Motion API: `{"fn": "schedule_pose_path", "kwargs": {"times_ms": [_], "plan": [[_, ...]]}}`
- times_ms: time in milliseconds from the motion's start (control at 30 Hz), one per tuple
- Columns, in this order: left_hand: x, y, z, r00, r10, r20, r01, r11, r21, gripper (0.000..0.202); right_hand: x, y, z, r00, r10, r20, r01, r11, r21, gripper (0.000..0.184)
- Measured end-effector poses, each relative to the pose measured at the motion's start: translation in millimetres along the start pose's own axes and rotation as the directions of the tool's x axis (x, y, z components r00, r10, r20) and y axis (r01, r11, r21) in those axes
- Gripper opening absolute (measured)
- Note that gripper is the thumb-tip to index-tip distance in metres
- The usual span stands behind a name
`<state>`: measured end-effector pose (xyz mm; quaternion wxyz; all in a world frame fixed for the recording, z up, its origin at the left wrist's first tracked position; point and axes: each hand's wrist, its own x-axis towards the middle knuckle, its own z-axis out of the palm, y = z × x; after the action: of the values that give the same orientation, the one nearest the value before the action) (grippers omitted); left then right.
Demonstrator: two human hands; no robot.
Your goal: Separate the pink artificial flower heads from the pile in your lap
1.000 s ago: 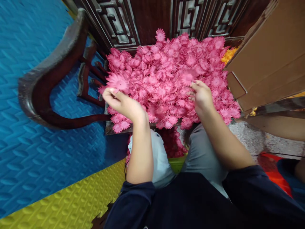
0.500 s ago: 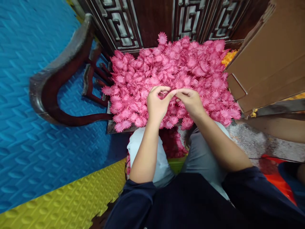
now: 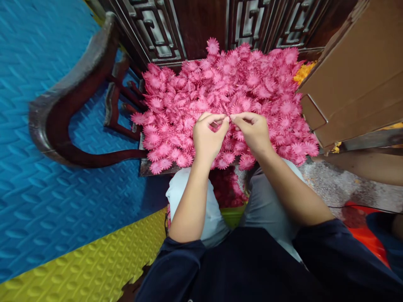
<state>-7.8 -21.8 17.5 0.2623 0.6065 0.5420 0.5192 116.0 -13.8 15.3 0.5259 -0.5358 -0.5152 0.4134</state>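
Observation:
A thick heap of pink fabric flowers [image 3: 226,88] covers the seat of a dark wooden chair [image 3: 63,105] in front of me. My left hand [image 3: 206,140] and my right hand [image 3: 252,132] meet fingertip to fingertip above the near middle of the heap. Both are pinched closed. A small pink piece seems to sit between the fingertips, but it blends with the flowers beneath and I cannot make it out.
A brown cardboard box [image 3: 355,75] stands at the right, with orange flowers [image 3: 302,72] beside it. Carved dark wood panels [image 3: 195,25] rise behind the heap. Blue [image 3: 47,201] and yellow foam floor mats [image 3: 94,268] lie at the left. More pink flowers [image 3: 228,188] lie between my knees.
A second ago my hands were apart, the left holding a pink flower at the heap's left edge. They came together over the middle and now pinch at one spot.

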Motion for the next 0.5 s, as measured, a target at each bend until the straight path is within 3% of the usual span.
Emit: {"fn": "schedule_pose_path", "kwargs": {"times_ms": [100,500], "plan": [[-0.3,2.8,0.5,1.0,0.027,0.007,-0.027,0.999,-0.037,0.009,0.0,0.8,0.9,1.0,-0.005,-0.011,0.005,1.0,0.014,0.016],[0.7,-3.6,2.7,0.997,-0.074,-0.039,0.07,0.993,-0.098,0.01,-0.5,-3.1,-0.7,1.0,-0.018,-0.003,0.018,0.999,-0.034,0.016]]}}
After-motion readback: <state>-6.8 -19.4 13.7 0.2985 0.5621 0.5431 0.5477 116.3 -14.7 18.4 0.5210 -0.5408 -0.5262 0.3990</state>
